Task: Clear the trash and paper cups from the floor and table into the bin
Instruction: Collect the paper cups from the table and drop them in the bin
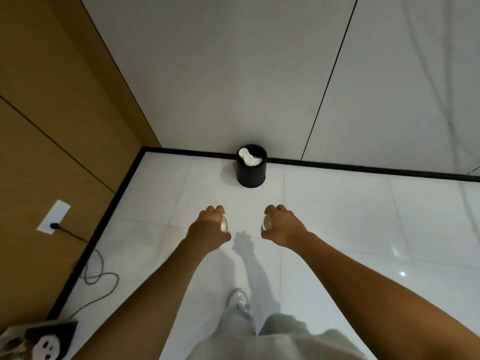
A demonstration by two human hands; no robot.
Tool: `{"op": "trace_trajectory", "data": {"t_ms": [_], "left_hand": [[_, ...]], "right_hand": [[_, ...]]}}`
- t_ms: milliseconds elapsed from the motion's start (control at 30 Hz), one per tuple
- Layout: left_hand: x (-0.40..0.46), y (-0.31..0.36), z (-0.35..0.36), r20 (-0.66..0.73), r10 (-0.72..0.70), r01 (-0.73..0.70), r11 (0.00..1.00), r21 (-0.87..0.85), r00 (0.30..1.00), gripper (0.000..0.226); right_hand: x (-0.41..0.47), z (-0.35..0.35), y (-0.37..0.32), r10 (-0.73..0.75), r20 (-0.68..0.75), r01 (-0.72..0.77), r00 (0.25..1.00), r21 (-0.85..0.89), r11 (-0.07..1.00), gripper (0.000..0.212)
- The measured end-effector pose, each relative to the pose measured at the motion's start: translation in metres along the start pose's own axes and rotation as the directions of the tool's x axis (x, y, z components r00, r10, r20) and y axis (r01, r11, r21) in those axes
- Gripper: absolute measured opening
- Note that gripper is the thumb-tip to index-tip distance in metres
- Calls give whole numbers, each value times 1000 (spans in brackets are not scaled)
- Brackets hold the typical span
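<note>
Black bin [251, 170] against wall edge

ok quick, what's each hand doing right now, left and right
Left hand: closed, grip round a paper cup.
Right hand: closed, grip round another paper cup.

White tiled floor [337, 216] bears black bin [251, 174], cable [101, 276].

Single head-worn wide-angle cam, looking fwd and steeply down from standing height. Faces room corner w/ small black round bin [251, 170] ahead on glossy white tile floor [337, 229]. Own arms fill foreground.
</note>
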State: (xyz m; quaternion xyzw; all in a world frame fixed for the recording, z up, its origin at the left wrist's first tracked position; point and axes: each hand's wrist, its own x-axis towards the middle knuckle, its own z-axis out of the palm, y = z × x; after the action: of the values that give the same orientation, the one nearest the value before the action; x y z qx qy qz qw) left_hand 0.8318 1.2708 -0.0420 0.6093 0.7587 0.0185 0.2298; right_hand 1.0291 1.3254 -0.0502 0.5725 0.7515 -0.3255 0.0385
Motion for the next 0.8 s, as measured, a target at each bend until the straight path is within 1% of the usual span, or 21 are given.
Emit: {"op": "trace_trajectory", "data": {"t_ms": [200, 333, 567, 667, 800], "left_hand": [[128, -9, -52, 38, 60, -62, 997, 37, 997, 52], [222, 0, -68, 79, 105, -108, 993, 40, 991, 55], [388, 26, -93, 130, 127, -134, 990, 48, 983, 59], [442, 31, -106, 148, 132, -141, 988, 54, 980, 54], [502, 31, -117, 208, 145, -160, 986, 54, 967, 54]], "right_hand": [[106, -44, -22, 54, -35, -52, 998, 43, 998, 58], [183, -71, -15, 97, -36, -95, 995, 56, 994, 60], [332, -129, 5, 181, -26, -179, 983, 81, 981, 63], [381, -149, 6, 202, -40, -196, 979, 112, 974, 61], [433, -163, 5, 246, -34, -238, 969, 147, 960, 58]]}}
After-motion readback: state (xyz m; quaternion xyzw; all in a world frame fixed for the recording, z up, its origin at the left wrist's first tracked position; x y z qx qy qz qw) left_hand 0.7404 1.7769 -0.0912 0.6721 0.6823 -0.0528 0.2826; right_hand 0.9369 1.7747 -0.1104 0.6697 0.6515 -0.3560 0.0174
